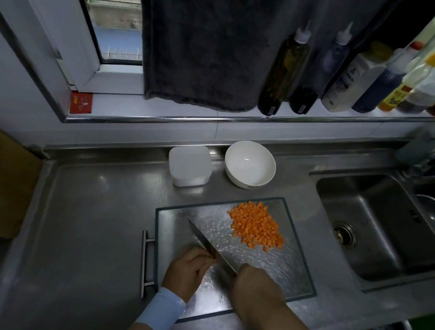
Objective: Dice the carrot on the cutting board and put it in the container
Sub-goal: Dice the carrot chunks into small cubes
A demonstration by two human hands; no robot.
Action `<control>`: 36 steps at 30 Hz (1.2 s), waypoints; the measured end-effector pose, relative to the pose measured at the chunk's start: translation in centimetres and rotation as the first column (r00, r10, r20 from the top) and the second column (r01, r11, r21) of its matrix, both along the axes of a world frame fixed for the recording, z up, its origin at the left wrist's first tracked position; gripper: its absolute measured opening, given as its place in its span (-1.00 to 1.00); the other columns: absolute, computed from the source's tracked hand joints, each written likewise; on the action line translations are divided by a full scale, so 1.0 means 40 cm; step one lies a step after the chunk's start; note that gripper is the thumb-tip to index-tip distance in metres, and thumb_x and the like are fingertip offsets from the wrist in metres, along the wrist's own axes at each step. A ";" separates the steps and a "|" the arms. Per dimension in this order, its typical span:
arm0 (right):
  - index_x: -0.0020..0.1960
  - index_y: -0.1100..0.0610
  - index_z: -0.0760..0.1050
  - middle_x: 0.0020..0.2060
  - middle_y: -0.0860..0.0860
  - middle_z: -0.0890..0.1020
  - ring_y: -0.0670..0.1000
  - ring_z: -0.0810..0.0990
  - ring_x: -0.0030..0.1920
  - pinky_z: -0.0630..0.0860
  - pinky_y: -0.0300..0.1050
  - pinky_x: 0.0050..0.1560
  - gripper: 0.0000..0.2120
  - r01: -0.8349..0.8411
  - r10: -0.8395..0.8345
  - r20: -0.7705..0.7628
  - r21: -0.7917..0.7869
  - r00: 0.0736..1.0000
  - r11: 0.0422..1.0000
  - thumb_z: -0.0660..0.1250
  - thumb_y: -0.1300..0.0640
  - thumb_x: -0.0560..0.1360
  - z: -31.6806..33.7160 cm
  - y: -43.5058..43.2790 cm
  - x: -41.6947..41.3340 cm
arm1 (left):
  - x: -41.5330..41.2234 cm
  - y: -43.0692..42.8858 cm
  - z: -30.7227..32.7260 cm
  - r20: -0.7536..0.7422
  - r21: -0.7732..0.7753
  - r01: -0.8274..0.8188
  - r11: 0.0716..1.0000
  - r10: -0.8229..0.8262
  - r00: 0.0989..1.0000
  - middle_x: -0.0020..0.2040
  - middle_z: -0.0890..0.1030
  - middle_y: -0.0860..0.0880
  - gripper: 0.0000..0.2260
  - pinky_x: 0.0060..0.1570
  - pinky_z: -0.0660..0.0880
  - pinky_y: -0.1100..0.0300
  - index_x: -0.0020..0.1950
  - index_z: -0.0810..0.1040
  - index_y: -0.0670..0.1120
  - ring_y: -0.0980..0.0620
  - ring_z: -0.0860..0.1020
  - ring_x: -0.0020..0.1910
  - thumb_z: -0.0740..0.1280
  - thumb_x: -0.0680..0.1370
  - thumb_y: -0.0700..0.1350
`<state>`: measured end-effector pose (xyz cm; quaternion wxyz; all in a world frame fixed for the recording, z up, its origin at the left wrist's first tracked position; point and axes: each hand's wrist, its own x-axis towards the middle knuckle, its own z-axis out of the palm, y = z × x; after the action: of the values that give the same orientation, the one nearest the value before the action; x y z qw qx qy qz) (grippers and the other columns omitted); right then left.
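My right hand (256,284) is wrapped around the knife (209,246) handle, blade angled across the glass cutting board (295,256). My left hand (189,271), fingers curled, pins a small carrot piece (215,258) against the blade; it is mostly hidden. The diced carrot pile (256,226) sits on the board's far right part. The white container (189,165), lid on, is behind the board on the steel counter (96,204), beside a white bowl (249,164). The sink (381,229) is to the right.

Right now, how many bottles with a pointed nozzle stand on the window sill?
2: an olive-coloured bottle beside the grey towel, and a dark bottle just right of it. Others look blurred.
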<state>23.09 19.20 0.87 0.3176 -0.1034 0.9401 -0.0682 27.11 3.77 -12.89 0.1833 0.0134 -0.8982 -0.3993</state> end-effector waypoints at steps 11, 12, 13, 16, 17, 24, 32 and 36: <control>0.20 0.07 0.49 0.11 0.02 0.61 0.01 0.59 0.12 0.50 -0.16 0.14 -0.77 -0.013 0.013 -0.022 -0.011 1.000 1.000 0.27 0.05 0.57 -0.038 -0.003 -0.005 | -0.002 -0.004 -0.009 0.035 0.040 0.006 0.999 -0.007 0.999 -0.09 0.63 0.05 -0.80 0.07 0.42 0.44 -0.10 0.69 -0.08 0.28 0.52 -0.06 0.48 0.38 -0.34; 0.19 0.07 0.50 0.10 0.02 0.61 0.01 0.59 0.11 0.51 -0.16 0.14 -0.77 -0.016 0.016 -0.025 -0.017 1.000 1.000 0.28 0.06 0.56 -0.043 -0.003 -0.004 | -0.001 -0.003 -0.011 0.040 0.050 0.008 0.999 -0.010 0.999 -0.08 0.62 0.05 -0.80 0.07 0.42 0.44 -0.09 0.69 -0.07 0.29 0.52 -0.05 0.49 0.38 -0.34; 0.18 0.06 0.50 0.09 0.01 0.62 0.01 0.60 0.10 0.52 -0.16 0.13 -0.78 -0.021 0.020 -0.024 -0.021 1.000 1.000 0.28 0.05 0.56 -0.051 -0.004 -0.003 | 0.001 -0.003 -0.012 0.047 0.061 0.008 0.998 -0.011 0.999 -0.07 0.62 0.06 -0.80 0.07 0.41 0.45 -0.09 0.69 -0.07 0.30 0.51 -0.05 0.49 0.38 -0.33; 0.16 0.05 0.51 0.06 0.00 0.63 -0.01 0.61 0.07 0.54 -0.16 0.12 -0.79 -0.028 0.028 -0.022 -0.018 0.999 0.999 0.25 0.04 0.57 -0.074 -0.009 -0.005 | 0.005 -0.005 -0.017 0.054 0.082 -0.001 0.997 -0.004 0.999 -0.05 0.62 0.09 -0.83 0.08 0.40 0.44 -0.07 0.69 -0.04 0.30 0.51 -0.01 0.47 0.42 -0.28; 0.16 0.05 0.52 0.06 -0.01 0.63 -0.02 0.61 0.06 0.54 -0.16 0.12 -0.79 -0.027 0.027 -0.022 -0.022 0.999 0.999 0.24 0.03 0.58 -0.083 -0.010 -0.006 | 0.004 -0.004 -0.016 0.049 0.085 -0.004 0.996 0.000 0.999 -0.04 0.62 0.09 -0.86 0.09 0.40 0.44 -0.07 0.69 -0.04 0.29 0.52 -0.01 0.45 0.43 -0.25; 0.17 0.11 0.53 0.08 0.06 0.63 0.05 0.61 0.10 0.52 -0.11 0.14 -0.69 -0.068 0.066 -0.042 -0.051 0.997 0.996 0.15 -0.04 0.60 -0.118 -0.055 -0.042 | 0.000 -0.005 -0.023 0.040 0.028 0.022 0.999 -0.023 0.999 -0.05 0.61 0.07 -0.87 0.07 0.44 0.40 -0.07 0.67 -0.04 0.24 0.54 -0.05 0.35 0.48 -0.20; 0.14 0.03 0.54 0.03 0.00 0.65 -0.01 0.62 0.04 0.55 -0.17 0.09 -0.75 -0.030 0.028 -0.045 -0.042 0.999 0.999 0.15 -0.01 0.60 -0.130 0.006 -0.008 | -0.002 -0.005 -0.022 0.075 0.064 0.019 0.998 -0.024 0.997 -0.01 0.59 0.07 -0.90 0.06 0.48 0.29 -0.04 0.67 -0.05 0.19 0.56 -0.02 0.36 0.52 -0.16; 0.10 0.07 0.56 0.00 0.00 0.65 0.04 0.63 0.02 0.50 -0.14 -0.04 -0.71 0.038 -0.040 -0.019 -0.082 0.999 0.996 0.22 -0.09 0.55 -0.093 0.007 -0.031 | -0.010 -0.009 0.007 0.080 0.065 0.030 0.997 -0.035 0.996 -0.05 0.56 0.08 -0.95 0.02 0.46 0.36 -0.10 0.67 -0.05 0.22 0.52 -0.07 0.41 0.49 -0.14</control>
<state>21.85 19.49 -2.86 0.3022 -0.0986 0.9415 -0.1119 26.70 3.39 -12.61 0.1396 0.0210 -0.8919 -0.4297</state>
